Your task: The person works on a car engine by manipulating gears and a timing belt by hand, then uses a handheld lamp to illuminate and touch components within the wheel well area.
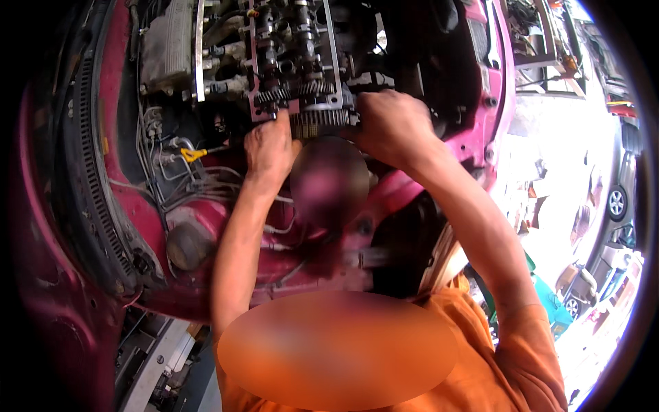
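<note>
The open engine top (328, 41) shows camshafts, with meshing gears (310, 90) at its near end and a wider toothed pulley (322, 118) below them. My left hand (271, 147) is closed at the left of that pulley, thumb side toward it. My right hand (391, 123) is bent into a grip at the pulley's right. What either hand holds is hidden or too blurred to name. A blurred round patch hides the area between my wrists.
The pink car body (487, 103) rims the engine bay. A yellow-handled dipstick (193, 154), pipes and a dark strut mount (189, 247) sit at the left. Other cars (618, 199) and a metal frame (549, 55) with parts stand at the right.
</note>
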### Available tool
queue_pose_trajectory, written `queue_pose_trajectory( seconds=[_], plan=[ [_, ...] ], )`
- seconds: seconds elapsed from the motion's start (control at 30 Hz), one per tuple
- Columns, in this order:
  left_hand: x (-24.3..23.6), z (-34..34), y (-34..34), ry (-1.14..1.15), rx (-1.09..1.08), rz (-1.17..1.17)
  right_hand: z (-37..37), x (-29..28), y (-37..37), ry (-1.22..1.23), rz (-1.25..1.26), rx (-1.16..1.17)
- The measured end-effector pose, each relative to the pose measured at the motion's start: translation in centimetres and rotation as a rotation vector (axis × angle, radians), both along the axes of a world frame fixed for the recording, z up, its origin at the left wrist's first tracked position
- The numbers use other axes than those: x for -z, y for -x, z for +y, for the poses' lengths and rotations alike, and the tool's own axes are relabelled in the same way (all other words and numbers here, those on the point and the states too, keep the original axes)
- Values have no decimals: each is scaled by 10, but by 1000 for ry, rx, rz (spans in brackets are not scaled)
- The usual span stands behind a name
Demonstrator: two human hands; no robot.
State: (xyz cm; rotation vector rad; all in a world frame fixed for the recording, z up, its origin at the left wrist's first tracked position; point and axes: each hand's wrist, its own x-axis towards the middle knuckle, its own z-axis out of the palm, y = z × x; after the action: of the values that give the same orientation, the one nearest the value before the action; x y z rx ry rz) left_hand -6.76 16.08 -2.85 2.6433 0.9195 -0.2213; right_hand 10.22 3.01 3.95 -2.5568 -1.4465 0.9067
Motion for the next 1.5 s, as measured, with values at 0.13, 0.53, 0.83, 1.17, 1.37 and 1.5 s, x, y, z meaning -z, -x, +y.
queue_pose_trajectory(
  seconds=[0.13,0.53,0.83,1.17,1.37,1.5],
  plan=[
    [11,2,7,30,-79,68,-44,2,-47,-326,199,167],
    [19,-5,3,-5,9,54,-66,60,-71,-249,503,161],
    [25,-2,5,-49,11,-5,-62,66,-73,-219,390,100],
    [29,-2,10,-30,8,-29,-69,65,-72,-194,438,98],
    [26,0,8,-8,5,-25,-75,65,-74,-183,434,118],
    [26,3,8,2,17,-17,-75,71,-69,-250,418,153]
  ],
)
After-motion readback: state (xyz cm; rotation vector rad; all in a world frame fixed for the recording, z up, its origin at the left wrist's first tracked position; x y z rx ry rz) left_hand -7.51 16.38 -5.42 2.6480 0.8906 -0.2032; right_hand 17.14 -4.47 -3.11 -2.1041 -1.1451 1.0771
